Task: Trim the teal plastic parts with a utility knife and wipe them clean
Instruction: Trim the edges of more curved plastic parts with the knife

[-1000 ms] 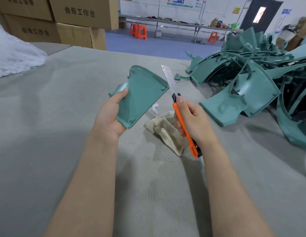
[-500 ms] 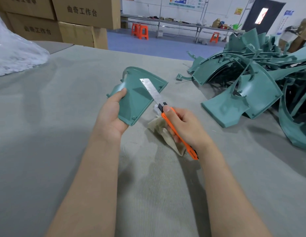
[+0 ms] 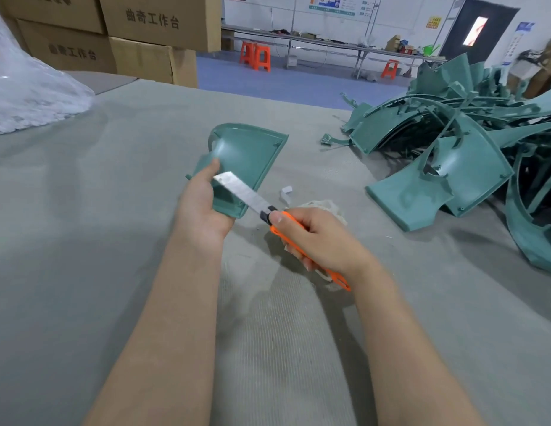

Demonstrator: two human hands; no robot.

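Observation:
My left hand (image 3: 203, 207) grips a curved teal plastic part (image 3: 249, 155) by its near left edge, thumb on the inner face, and holds it above the table. My right hand (image 3: 317, 238) grips an orange utility knife (image 3: 286, 232) with its long blade (image 3: 242, 190) extended. The blade lies across the lower inner face of the part, its tip close to my left thumb. A beige cloth (image 3: 325, 209) lies on the table, mostly hidden behind my right hand.
A big heap of teal plastic parts (image 3: 471, 161) fills the right side of the grey felt-covered table (image 3: 83, 241). A small white scrap (image 3: 286, 192) lies near the cloth. A clear plastic bag (image 3: 25, 96) sits at far left, cardboard boxes (image 3: 139, 35) behind.
The knife has swung left: its blade went from beside the part's right edge to lying across the part's lower inner face near my left thumb. My right hand moved left and nearer.

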